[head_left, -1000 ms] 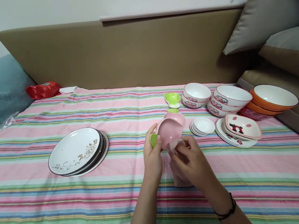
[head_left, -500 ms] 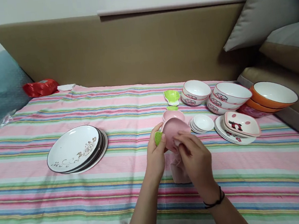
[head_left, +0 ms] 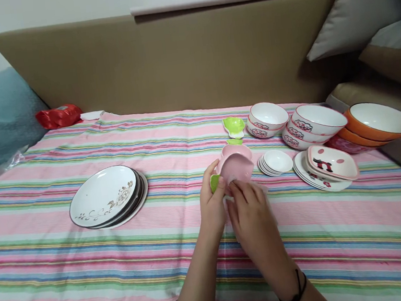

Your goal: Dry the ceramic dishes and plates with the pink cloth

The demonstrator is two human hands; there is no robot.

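Observation:
My left hand [head_left: 212,207] grips a small pink dish [head_left: 237,169] with a green leaf tab [head_left: 214,183], held tilted above the striped cloth [head_left: 160,242]. My right hand [head_left: 252,222] is closed on a pale pink cloth [head_left: 268,199] and presses it against the underside of the dish. A second pink dish [head_left: 237,151] with a green leaf sits on the cloth just behind the held one. A green leaf dish [head_left: 234,126] lies farther back.
A stack of white flower plates [head_left: 108,202] lies at left. At right stand small white saucers [head_left: 276,162], a square pink-rimmed dish [head_left: 332,163] on plates, white bowls [head_left: 315,123] and orange bowls [head_left: 378,123]. A red packet [head_left: 58,115] lies at the back left. Cushions flank both sides.
My right hand has slid the cloth from below the dish up across its underside. The dish has tipped a little more. The view has shifted slightly.

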